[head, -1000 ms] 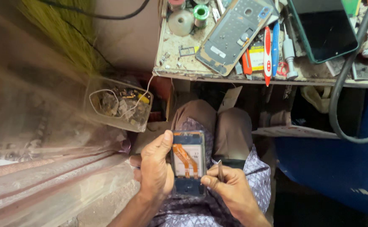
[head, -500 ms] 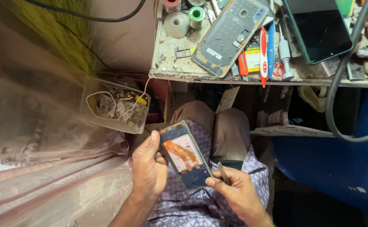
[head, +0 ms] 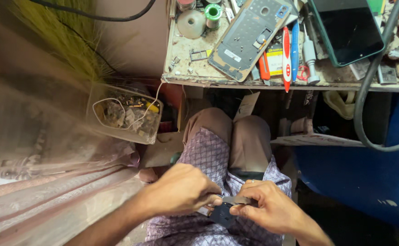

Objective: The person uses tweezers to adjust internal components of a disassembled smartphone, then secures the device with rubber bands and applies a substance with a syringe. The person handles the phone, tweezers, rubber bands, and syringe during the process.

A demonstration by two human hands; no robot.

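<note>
Over my lap, my left hand (head: 183, 189) and my right hand (head: 265, 207) both grip an opened phone (head: 224, 212). It is turned nearly edge-on, so only its dark edge and a corner show between my fingers. My fingers hide most of it, and its orange inner part is out of sight. A thin metal tool that was in my right hand cannot be made out.
A cluttered workbench edge (head: 254, 83) runs across the top, carrying a phone back cover (head: 249, 38), a dark tablet (head: 347, 27), red and blue tools (head: 287, 54) and solder reels (head: 191, 23). A clear plastic box (head: 124, 114) of small parts sits at left. A thick grey cable (head: 368, 91) hangs at right.
The phone has turned from face-up, with its orange inside showing, to nearly edge-on. Both hands have closed in around it, lower over my lap.
</note>
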